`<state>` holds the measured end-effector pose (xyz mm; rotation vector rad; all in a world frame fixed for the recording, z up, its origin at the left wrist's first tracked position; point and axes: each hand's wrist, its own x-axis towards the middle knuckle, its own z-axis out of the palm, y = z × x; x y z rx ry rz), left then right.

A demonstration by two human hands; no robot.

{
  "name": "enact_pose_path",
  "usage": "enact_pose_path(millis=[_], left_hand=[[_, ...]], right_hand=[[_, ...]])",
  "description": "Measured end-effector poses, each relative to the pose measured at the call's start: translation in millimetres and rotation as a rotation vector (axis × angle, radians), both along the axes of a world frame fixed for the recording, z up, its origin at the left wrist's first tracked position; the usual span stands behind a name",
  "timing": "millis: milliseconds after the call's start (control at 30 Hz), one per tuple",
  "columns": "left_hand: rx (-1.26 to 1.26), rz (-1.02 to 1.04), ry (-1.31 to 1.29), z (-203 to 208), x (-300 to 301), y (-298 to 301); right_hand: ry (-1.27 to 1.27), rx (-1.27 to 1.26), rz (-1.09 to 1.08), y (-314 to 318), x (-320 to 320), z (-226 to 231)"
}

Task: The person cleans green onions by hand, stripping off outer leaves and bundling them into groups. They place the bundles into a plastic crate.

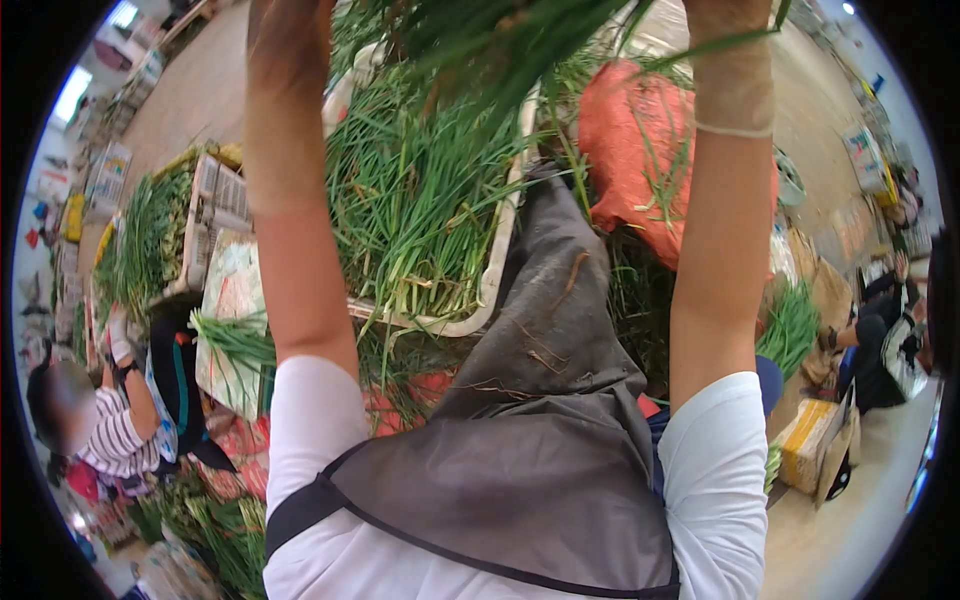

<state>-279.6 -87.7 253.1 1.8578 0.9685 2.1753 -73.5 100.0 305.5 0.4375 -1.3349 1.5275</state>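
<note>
We seem mid-handling: a blurred bunch of greens (480, 45) spans the space between our left hand (288, 40) and right hand (728, 14), whose fingers we cannot see well enough to tell their grip. The next move calls for minding the white crate (490, 290) rim and red sack (630, 130); floor (825, 100) shows beyond, right.

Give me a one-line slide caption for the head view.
Left arm and right arm extend forward over a crate of green stalks and a red sack, blurred leaves at the top.
</note>
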Motion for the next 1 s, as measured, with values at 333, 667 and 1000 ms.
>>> enact_pose_path(millis=[333, 667, 1000], left_hand=[[-1.012, -0.577, 0.128, -158, 163, -1], [-1.571, -1.193, -0.364, -161, 273, -159], [-1.819, -0.475, -0.507, -234, 215, -196]], right_hand=[[-0.09, -0.636, -0.091, -113, 180, -139], [-0.187, -0.784, 0.09, -149, 260, -266], [-1.113, -1.161, -0.26, -148, 299, -383]])
